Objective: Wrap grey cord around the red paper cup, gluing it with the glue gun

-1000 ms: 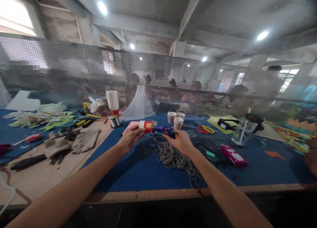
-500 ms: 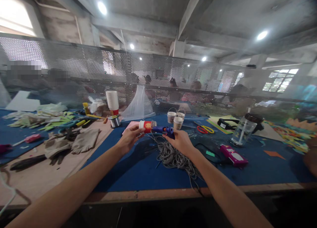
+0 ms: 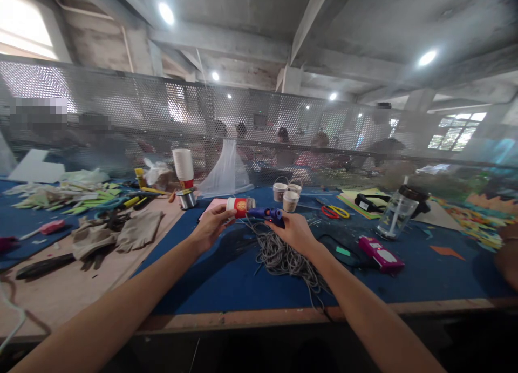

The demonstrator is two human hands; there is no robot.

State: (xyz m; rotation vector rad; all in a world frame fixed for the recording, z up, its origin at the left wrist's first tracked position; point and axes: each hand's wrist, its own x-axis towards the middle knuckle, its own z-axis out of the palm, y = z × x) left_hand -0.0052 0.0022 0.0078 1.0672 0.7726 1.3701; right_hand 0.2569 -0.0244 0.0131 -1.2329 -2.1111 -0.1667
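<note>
In my left hand (image 3: 211,225) is a red and white paper cup (image 3: 240,206), lying on its side above the mat. A strip of grey cord shows around its end on the right. My right hand (image 3: 294,228) grips a blue glue gun (image 3: 267,215), its nozzle pointing left at that end of the cup; whether the tip touches is too small to tell. Below my right hand lies a loose heap of grey cord (image 3: 281,254). Just beyond it stand several small cups with handles (image 3: 290,201), wrapped partway in cord.
Left lie grey work gloves (image 3: 140,230), a spool of wire (image 3: 186,198) and a stack of paper cups (image 3: 183,165). Right are scissors (image 3: 338,211), a magenta box (image 3: 381,254) and a clear tumbler (image 3: 397,214). A perforated screen (image 3: 154,114) stands behind, people beyond it.
My hands, the cup and the glue gun hold almost the same position. Beyond the screen at the right, a person has shifted to the left.
</note>
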